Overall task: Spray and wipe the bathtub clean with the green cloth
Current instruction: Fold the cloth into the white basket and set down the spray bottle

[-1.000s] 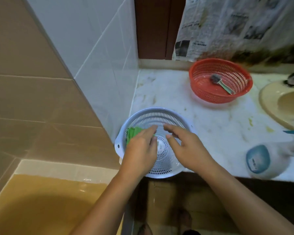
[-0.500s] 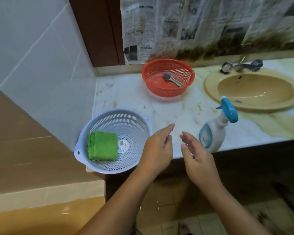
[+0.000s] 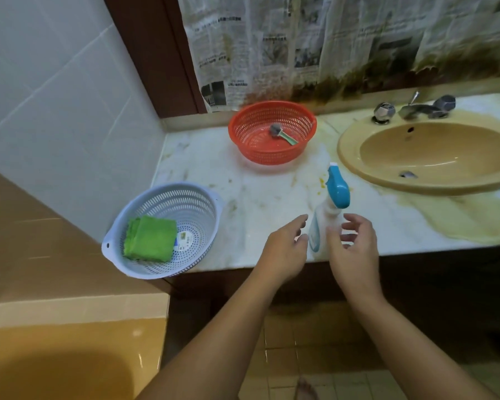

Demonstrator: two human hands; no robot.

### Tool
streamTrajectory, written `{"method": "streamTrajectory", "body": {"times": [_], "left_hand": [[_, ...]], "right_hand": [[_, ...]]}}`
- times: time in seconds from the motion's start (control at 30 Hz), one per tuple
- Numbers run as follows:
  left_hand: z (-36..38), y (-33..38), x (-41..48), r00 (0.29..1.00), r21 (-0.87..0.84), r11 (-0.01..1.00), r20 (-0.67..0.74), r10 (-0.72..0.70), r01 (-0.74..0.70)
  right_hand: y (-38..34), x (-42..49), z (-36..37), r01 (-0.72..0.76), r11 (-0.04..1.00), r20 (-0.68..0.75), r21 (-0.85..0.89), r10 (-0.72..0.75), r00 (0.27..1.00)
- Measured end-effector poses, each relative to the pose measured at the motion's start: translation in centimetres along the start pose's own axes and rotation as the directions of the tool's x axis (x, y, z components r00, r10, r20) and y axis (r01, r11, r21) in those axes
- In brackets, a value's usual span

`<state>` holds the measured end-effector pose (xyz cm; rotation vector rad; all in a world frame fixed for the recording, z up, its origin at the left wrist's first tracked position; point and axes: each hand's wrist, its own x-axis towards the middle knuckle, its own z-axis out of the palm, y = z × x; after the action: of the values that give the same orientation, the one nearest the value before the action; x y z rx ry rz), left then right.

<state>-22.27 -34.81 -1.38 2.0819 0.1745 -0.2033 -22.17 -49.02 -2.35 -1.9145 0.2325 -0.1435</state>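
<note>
Green cloth (image 3: 150, 239) in basket (image 3: 198, 210); left hand (image 3: 283, 252), right hand (image 3: 354, 252) perhaps touching bottle (image 3: 337, 192).

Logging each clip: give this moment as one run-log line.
spray bottle: upright on counter, no grip yet | left hand: open, left of bottle | right hand: open, right of bottle | green cloth: folded in pale blue colander

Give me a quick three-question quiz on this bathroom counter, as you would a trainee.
1. What lies in the red basket?
2. True or false: the green cloth lies in the red basket.
3. Beside the spray bottle, the left hand and right hand are: A) gripping it; B) open, holding nothing; C) holding the cloth.
Key: 1 a brush; 2 false, it lies in the pale basket; 3 B.
</note>
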Motion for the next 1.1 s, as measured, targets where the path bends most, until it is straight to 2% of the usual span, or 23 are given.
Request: {"method": "streamTrajectory", "body": {"times": [0.17, 0.3, 0.37, 0.53, 0.67, 0.9, 1.0, 1.1], "left_hand": [[1.2, 1.2, 0.3, 0.998, 0.002, 0.999, 0.053, -0.039, 0.039], [1.8, 1.9, 0.2, 0.997, 0.035, 0.999, 0.071, -0.030, 0.027], [1.8, 2.2, 0.0, 0.996, 0.052, 0.998, 0.078, -0.036, 0.032], [1.5, 1.8, -0.4, 0.996, 0.049, 0.997, 0.069, -0.058, 0.054], [0.6, 1.0, -1.2, 0.997, -0.027, 0.998, 0.059, -0.051, 0.053], [-2.3, -0.3, -3.4, 0.999, -0.180, 0.984, -0.044, -0.012, 0.004], [-4.6, -0.7, -5.3, 0.993, -0.236, 0.971, -0.119, 0.007, -0.035], [-7.3, -1.0, -7.1, 0.985, -0.271, 0.960, -0.172, 0.023, -0.070]], "right_hand": [[0.0, 3.2, -0.8, 0.057, 0.995, 0.105, -0.083, -0.048, 0.993], [-0.9, 5.6, -1.4, 0.084, 0.986, 0.323, -0.141, -0.034, 0.946], [-1.2, 6.0, -1.6, 0.114, 0.982, 0.387, -0.153, -0.047, 0.921], [-1.4, 5.8, -1.5, 0.171, 0.977, 0.412, -0.127, -0.105, 0.905], [-2.3, 4.4, -0.9, 0.213, 0.973, 0.412, -0.083, -0.161, 0.897], [-6.4, 1.4, -0.2, 0.356, 0.934, 0.443, 0.001, -0.320, 0.837], [-8.8, -0.1, 0.2, 0.406, 0.912, 0.480, 0.062, -0.384, 0.789], [-10.9, -1.4, 1.8, 0.456, 0.880, 0.545, 0.135, -0.450, 0.707]]}}
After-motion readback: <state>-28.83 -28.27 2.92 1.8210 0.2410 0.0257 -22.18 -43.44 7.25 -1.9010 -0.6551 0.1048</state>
